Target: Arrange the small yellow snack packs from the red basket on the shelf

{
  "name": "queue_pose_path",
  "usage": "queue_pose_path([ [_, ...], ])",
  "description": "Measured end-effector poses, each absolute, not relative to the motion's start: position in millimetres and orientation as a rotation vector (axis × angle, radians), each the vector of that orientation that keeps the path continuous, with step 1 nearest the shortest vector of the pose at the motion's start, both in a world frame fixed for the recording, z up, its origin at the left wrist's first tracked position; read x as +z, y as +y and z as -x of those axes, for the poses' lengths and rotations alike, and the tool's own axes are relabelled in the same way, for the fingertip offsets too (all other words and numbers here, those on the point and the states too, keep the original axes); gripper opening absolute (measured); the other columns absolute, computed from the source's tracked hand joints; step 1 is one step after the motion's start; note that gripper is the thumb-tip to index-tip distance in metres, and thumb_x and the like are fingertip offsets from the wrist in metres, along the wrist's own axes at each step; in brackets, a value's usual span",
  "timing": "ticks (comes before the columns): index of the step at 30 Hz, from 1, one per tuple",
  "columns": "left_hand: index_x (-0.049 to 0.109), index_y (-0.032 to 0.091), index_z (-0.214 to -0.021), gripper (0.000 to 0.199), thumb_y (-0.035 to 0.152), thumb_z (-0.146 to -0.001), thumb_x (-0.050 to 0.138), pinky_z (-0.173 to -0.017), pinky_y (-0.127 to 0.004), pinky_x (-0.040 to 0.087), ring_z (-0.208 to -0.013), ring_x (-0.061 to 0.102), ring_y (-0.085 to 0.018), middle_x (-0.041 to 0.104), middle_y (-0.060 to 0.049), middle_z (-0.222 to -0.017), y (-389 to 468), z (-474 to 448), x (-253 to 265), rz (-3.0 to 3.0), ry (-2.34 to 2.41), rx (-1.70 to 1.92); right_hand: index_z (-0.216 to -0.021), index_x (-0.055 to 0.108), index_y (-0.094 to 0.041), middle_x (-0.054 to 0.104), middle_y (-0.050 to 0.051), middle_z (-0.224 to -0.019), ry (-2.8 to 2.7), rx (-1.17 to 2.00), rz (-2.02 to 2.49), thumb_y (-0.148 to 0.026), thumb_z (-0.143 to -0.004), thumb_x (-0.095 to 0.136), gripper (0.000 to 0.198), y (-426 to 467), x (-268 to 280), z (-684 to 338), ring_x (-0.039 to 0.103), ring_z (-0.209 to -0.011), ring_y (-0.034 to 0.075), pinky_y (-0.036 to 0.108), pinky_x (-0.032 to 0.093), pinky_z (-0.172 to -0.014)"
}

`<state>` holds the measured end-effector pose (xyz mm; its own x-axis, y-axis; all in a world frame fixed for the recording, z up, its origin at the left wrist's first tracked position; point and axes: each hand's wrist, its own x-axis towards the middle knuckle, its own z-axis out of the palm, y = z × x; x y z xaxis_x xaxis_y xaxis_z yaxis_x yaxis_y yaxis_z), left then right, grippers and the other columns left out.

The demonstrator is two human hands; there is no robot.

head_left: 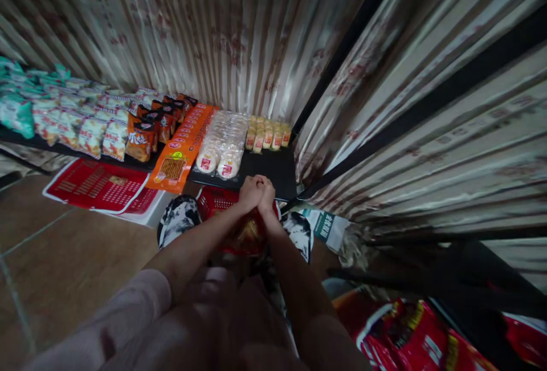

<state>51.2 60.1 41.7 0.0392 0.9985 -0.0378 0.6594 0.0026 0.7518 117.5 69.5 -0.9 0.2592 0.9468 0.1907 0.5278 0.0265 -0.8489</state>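
My left hand [250, 193] and my right hand [266, 193] are pressed together with their fingers closed, by the front edge of a black shelf [273, 168]. Whatever lies between them, if anything, is hidden. Below my wrists, a red plastic basket [210, 200] sits between my knees, holding something yellowish that is blurred. Just beyond my hands on the shelf are round white packaged snacks [228, 167] in clear wrappers. Small yellow packaged snacks [267, 135] stand in rows behind and to the right of them.
Left along the shelf lie a long orange snack packet [177, 157], orange-black bags [141, 137], white bags [91, 134] and green bags [17, 111]. A red printed sheet [98, 186] sits below. Black frame bars [337, 69] cross the curtain [239, 35]. Red packets [419, 337] lie lower right.
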Motion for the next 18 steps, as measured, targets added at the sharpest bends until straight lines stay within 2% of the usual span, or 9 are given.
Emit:
queue_pose_path([
  [7,0.061,0.017,-0.104,0.029,0.017,-0.087,0.038,-0.082,-0.025,0.045,-0.089,0.056,-0.015,0.054,-0.007,-0.105,21.7,-42.8,35.8,-1.764,1.665,0.69,-0.096,0.064,-0.017,0.063,0.007,-0.095,-1.463,0.522,1.573,-0.014,-0.079,0.037,0.032,28.6,-0.1,-113.2,0.055,-0.088,0.016,0.026,0.042,-0.082],
  [11,0.059,0.015,-0.11,0.036,0.008,-0.084,0.037,-0.095,-0.03,0.039,-0.106,0.052,-0.02,0.054,-0.011,-0.112,1.8,-63.9,24.9,-1.75,1.742,0.622,-0.095,0.063,-0.016,0.064,0.007,-0.096,-1.533,0.502,1.61,-0.015,-0.081,0.039,0.028,7.3,-12.3,-115.7,0.055,-0.09,0.017,0.026,0.042,-0.085],
  [14,0.058,0.011,-0.114,0.04,0.004,-0.083,0.034,-0.103,-0.034,0.033,-0.116,0.047,-0.023,0.056,-0.015,-0.116,-3.7,-66.3,4.8,-1.735,1.714,0.516,-0.097,0.063,-0.017,0.065,0.007,-0.097,-1.601,0.567,1.744,-0.016,-0.083,0.039,0.028,-4.7,-27.2,-118.2,0.057,-0.091,0.017,0.025,0.042,-0.084],
  [16,0.06,0.01,-0.112,0.034,0.012,-0.086,0.038,-0.098,-0.033,0.038,-0.109,0.053,-0.022,0.06,-0.014,-0.111,-4.5,-55.7,-12.2,-1.727,1.637,0.446,-0.1,0.062,-0.018,0.065,0.007,-0.1,-1.697,0.645,1.892,-0.016,-0.085,0.039,0.028,-10.6,-37.4,-119.1,0.058,-0.093,0.016,0.023,0.042,-0.083],
  [18,0.061,0.01,-0.111,0.035,0.015,-0.088,0.035,-0.099,-0.033,0.037,-0.11,0.054,-0.023,0.062,-0.015,-0.113,-5.2,-41.7,-28.7,-1.604,1.567,0.303,-0.104,0.062,-0.017,0.065,0.009,-0.103,-1.808,0.752,2.092,-0.016,-0.086,0.04,0.028,-15.0,-46.8,-119.1,0.06,-0.094,0.016,0.023,0.042,-0.081],
])
